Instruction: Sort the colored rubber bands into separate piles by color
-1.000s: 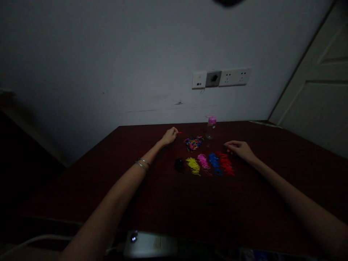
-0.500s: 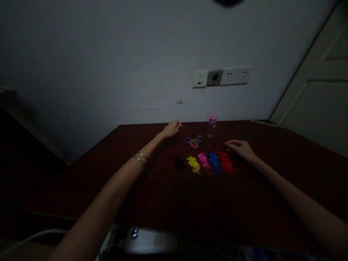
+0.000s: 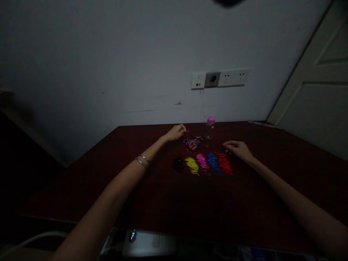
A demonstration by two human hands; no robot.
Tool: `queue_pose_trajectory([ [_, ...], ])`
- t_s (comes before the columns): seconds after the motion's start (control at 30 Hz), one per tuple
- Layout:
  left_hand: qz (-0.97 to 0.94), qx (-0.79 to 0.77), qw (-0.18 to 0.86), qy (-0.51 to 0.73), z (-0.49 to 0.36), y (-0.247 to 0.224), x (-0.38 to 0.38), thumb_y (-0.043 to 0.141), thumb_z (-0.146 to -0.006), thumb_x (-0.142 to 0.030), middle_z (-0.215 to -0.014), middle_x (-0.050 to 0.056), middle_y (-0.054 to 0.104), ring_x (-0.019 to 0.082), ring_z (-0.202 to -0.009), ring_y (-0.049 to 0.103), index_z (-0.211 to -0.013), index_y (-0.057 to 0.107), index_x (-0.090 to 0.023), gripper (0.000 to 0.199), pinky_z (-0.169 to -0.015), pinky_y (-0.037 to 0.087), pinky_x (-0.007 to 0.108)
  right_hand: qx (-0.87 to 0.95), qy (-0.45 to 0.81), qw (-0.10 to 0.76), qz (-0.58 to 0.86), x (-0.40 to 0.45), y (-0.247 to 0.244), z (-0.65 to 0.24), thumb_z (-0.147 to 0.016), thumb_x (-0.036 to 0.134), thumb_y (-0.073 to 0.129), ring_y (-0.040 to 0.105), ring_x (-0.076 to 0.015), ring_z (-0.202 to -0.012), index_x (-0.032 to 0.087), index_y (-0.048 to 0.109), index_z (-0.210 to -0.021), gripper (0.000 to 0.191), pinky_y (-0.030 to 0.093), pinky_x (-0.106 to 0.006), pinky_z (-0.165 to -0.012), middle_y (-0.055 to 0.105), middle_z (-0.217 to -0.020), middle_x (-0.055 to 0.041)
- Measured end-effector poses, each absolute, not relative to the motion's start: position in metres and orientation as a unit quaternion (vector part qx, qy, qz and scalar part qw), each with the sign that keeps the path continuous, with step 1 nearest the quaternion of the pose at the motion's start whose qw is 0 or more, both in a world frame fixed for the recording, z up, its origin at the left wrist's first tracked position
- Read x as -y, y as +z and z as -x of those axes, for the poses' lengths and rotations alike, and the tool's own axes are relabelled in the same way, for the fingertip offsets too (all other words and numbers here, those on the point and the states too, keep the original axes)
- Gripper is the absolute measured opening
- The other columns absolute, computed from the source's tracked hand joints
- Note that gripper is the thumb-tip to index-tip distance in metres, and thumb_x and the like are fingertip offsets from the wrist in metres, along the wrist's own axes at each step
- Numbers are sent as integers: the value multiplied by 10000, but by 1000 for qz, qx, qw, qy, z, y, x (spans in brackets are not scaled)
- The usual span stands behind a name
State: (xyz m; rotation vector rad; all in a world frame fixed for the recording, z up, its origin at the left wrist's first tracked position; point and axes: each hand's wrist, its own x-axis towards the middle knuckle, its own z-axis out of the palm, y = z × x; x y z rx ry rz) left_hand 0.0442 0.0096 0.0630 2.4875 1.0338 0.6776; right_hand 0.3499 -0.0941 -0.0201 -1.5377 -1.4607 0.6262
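Thumb and fingers of my left hand (image 3: 176,132) pinch a short red strand (image 3: 188,131), just above the back left of a tangled mixed-colour pile of thin strands (image 3: 192,144). My right hand (image 3: 239,149) rests on the table behind and right of the red pile (image 3: 225,165), its fingers bent and drawn together; whatever may be between them is hidden. In a row in front of the tangle lie a black pile (image 3: 178,164), a yellow pile (image 3: 192,166), a pink pile (image 3: 202,161) and a blue pile (image 3: 213,161) beside the red one.
Behind the tangle a clear bottle with a pink lid (image 3: 210,127) stands upright on the dark red table (image 3: 190,203). Sockets (image 3: 220,78) are set in the wall. Below the front edge sits a white device (image 3: 149,243); a door (image 3: 320,98) is at the right.
With the red strand in its fingers, my left hand has moved right and slightly down, closer to the tangle. My right hand has stayed nearly still beside the red pile.
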Motion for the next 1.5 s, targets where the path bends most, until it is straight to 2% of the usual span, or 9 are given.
queue_pose_trajectory([
  [0.23, -919, -292, 199, 176, -90, 53, 23, 413, -802, -143, -811, 48, 571, 112, -711, 500, -859, 544, -113, 146, -686, 387, 232, 596, 249, 442, 622, 93, -22, -352, -641, 529, 590, 486, -104, -465, 123, 653, -832, 453, 378, -221, -442, 613, -582, -37],
  [0.53, -962, -180, 180, 96, -152, 34, 61, 409, -806, -154, -807, 38, 576, 106, -696, 503, -860, 525, -140, 129, -671, 394, 232, 590, 244, 448, 626, 100, -13, -343, -647, 463, 586, 476, -98, -439, 121, 655, -790, 378, 385, -227, -445, 603, -556, -28],
  [0.9, -968, -153, 185, 67, -160, 26, 75, 449, -805, -219, -821, 27, 583, 114, -701, 513, -867, 553, -172, 131, -637, 376, 234, 604, 235, 444, 618, 100, -13, -342, -660, 425, 570, 481, -105, -461, 127, 655, -785, 335, 384, -228, -451, 615, -576, -32],
  [1.17, -933, -166, 280, 153, -148, 32, 69, 526, -771, -225, -708, 5, 559, 76, -618, 481, -854, 579, -129, 138, -600, 364, 199, 607, 243, 438, 617, 98, -16, -345, -680, 426, 561, 488, -106, -466, 119, 646, -800, 341, 385, -226, -462, 605, -568, -31],
  [1.33, -853, -272, 365, 254, -118, 31, 46, 494, -783, -280, -520, -44, 461, 51, -464, 400, -861, 573, -108, 205, -486, 312, 178, 606, 244, 429, 624, 98, -18, -345, -677, 497, 564, 488, -104, -474, 114, 647, -825, 419, 376, -221, -456, 613, -597, -44],
  [1.5, -753, -368, 377, 394, -80, 19, 8, 524, -737, -275, -487, -44, 463, 51, -447, 399, -771, 584, -99, 188, -472, 306, 173, 610, 238, 423, 626, 97, -18, -344, -662, 546, 560, 488, -103, -466, 116, 646, -820, 466, 369, -218, -448, 605, -580, -38],
])
